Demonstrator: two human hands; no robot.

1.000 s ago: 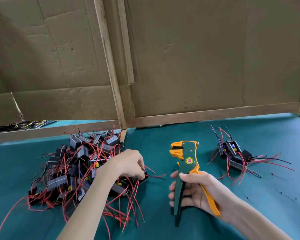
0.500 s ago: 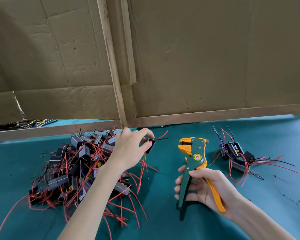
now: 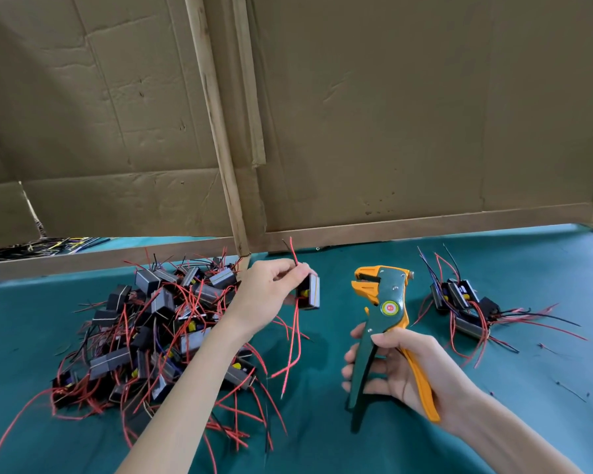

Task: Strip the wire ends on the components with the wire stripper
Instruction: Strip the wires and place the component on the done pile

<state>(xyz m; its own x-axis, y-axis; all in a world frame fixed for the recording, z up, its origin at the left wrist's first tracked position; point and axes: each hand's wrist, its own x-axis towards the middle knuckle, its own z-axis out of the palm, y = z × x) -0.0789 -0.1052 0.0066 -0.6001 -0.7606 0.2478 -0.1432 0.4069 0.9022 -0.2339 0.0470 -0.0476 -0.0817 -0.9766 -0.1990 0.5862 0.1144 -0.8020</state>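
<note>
My left hand (image 3: 266,295) pinches the wires of a small black component (image 3: 309,291), which hangs above the green table with long red wires trailing down and short red and black ends sticking up past my fingers. To its right, my right hand (image 3: 396,366) grips the handles of a green and orange wire stripper (image 3: 386,311), held upright with its orange jaws pointing left toward the component. A gap separates jaws and component. A large pile of black components with red wires (image 3: 158,330) lies at the left.
A smaller heap of components with red and black wires (image 3: 466,302) lies at the right on the green table cloth (image 3: 545,388). Cardboard walls (image 3: 391,114) with wooden strips close the back. Bits of cut wire lie scattered at the right.
My left hand lifted one component out of the large pile and carried it up and right toward the stripper. My right hand kept the stripper upright, shifting slightly.
</note>
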